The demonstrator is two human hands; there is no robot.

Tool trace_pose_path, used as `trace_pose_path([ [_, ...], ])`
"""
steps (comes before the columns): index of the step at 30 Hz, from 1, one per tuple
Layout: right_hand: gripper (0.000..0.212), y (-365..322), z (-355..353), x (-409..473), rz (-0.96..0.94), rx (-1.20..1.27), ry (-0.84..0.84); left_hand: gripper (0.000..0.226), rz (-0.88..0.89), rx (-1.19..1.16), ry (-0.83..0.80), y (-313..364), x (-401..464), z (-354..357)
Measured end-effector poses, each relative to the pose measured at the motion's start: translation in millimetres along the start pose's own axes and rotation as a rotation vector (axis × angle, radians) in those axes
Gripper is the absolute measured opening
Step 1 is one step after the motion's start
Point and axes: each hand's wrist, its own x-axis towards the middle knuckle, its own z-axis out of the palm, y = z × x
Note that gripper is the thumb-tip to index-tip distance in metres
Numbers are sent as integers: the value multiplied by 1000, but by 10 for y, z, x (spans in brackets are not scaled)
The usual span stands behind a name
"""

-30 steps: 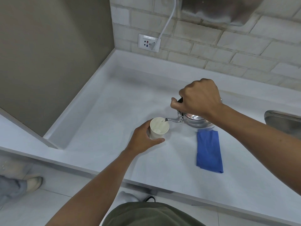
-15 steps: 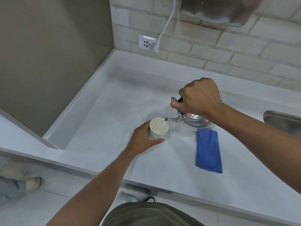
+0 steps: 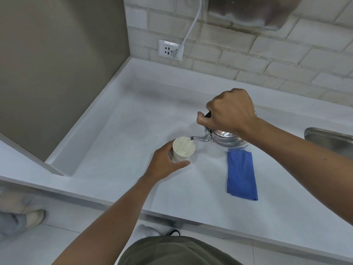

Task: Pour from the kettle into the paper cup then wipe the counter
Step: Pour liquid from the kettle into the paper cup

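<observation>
Mid-pour: our right hand (image 3: 232,111) grips the kettle (image 3: 225,139) handle, left hand (image 3: 164,163) wraps the cup (image 3: 183,149) on the table (image 3: 118,131). Keep the spout over the rim, tilt slowly.

There is one shiny kettle (image 3: 226,139). There is one paper cup (image 3: 183,149). There is one blue cloth (image 3: 241,175). There are two hands, a left hand (image 3: 164,163) and a right hand (image 3: 229,110). There is one white bench (image 3: 122,131). There is one wall plug box (image 3: 170,49) with one white cord (image 3: 192,25). There is one sink (image 3: 328,139).
</observation>
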Motion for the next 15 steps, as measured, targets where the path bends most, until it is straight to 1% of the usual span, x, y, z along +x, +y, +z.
trace_pose_path([
  [15,48,15,-10,50,-5,11,9,72,-15,19,11,3,-11,0],
])
